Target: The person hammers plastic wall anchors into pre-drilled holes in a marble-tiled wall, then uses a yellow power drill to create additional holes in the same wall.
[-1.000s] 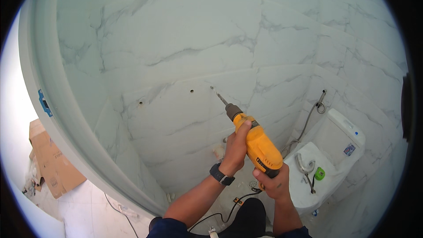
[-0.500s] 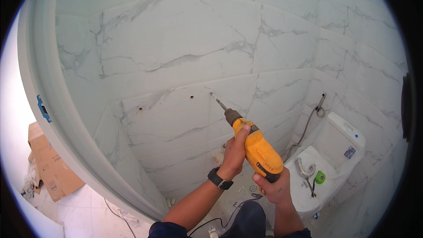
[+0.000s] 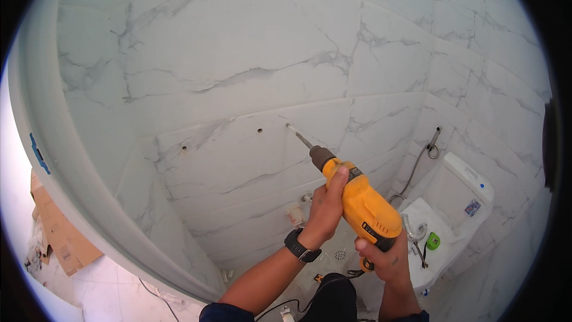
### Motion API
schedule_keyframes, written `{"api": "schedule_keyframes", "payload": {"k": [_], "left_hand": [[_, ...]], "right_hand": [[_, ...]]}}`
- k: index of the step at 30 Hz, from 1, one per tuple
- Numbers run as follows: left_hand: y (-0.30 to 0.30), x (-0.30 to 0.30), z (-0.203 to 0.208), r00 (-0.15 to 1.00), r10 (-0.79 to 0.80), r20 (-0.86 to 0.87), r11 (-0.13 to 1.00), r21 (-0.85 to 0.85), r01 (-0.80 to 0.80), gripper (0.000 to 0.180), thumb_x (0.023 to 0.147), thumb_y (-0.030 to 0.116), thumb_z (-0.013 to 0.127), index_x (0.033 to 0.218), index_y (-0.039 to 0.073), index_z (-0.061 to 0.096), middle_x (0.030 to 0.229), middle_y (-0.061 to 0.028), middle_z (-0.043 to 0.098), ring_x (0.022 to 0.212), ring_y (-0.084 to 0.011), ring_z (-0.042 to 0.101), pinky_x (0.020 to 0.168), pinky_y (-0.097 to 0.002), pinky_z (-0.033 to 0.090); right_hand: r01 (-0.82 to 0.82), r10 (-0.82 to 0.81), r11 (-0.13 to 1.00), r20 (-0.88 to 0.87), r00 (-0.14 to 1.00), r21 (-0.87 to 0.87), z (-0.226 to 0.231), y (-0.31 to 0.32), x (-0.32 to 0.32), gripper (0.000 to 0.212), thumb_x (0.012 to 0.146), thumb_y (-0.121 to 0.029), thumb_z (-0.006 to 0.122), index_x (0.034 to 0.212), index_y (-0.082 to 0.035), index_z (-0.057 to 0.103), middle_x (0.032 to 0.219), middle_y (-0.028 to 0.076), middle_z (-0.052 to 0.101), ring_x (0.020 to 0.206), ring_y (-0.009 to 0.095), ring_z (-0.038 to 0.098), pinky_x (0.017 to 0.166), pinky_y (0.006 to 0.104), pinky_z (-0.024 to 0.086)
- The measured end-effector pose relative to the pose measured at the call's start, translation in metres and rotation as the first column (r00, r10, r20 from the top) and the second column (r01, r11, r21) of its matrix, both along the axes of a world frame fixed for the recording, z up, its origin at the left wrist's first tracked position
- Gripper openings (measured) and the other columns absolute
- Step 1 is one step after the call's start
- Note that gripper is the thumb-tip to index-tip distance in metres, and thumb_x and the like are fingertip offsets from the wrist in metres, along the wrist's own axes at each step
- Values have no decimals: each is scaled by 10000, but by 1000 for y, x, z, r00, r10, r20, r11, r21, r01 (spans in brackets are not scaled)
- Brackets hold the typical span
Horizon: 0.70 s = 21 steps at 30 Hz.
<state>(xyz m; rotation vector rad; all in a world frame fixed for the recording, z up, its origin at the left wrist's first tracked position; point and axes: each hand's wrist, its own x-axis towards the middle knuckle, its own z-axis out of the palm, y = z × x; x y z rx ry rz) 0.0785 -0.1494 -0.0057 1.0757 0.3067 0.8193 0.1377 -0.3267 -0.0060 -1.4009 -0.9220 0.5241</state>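
Observation:
A yellow and black corded power drill (image 3: 369,206) is held in both my hands, its bit (image 3: 301,137) angled up and to the left. The bit's tip meets the marbled white wall tile (image 3: 238,173), level with two drilled holes, the nearer one (image 3: 260,130) and one farther left (image 3: 184,148). My left hand (image 3: 325,209) wraps round the front of the drill's body behind the chuck (image 3: 320,156). My right hand (image 3: 386,257) grips the rear handle, with the trigger finger hidden.
To the right stands a white toilet (image 3: 456,203). On its lid lie a chrome pipe trap (image 3: 417,232), a green tape measure (image 3: 433,240) and a wrench (image 3: 420,255). A door frame (image 3: 101,203) curves along the left, with cardboard (image 3: 65,232) beyond. A cable (image 3: 158,298) trails below.
The drill and both hands have shifted slightly right and down in the picture, while the bit's tip stays at nearly the same wall spot. The view has turned a little.

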Motion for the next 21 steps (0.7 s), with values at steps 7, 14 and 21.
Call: {"api": "schedule_keyframes", "payload": {"k": [7, 14, 21], "left_hand": [[-4, -9, 3, 1000, -2, -1, 1000, -6, 2, 777, 1041, 652, 564, 1265, -86, 660, 1159, -110, 685, 1051, -151, 615, 908, -285, 493], [4, -21, 6, 994, -5, -112, 990, 138, 21, 831, 1036, 689, 546, 1196, -113, 693, 1104, -117, 702, 1015, -150, 619, 905, -282, 493], [5, -24, 6, 991, -12, -137, 985, 170, 35, 919, 1003, 752, 546, 1184, -134, 705, 1116, -144, 708, 1011, -162, 636, 911, -285, 502]], "right_hand": [[28, -36, 995, 87, 996, 91, -1, 3, -11, 447, 860, -207, 885, 1182, 37, 694, 998, 62, 746, 897, 114, 673, 810, 293, 537], [28, -28, 1000, 46, 999, -4, 2, 2, -14, 453, 868, -202, 876, 1197, 44, 688, 973, 53, 735, 858, 106, 657, 768, 284, 529], [51, -51, 999, 12, 999, -18, -2, 2, -14, 429, 882, -198, 865, 1188, 49, 693, 954, 48, 731, 842, 101, 649, 752, 281, 525]]}}
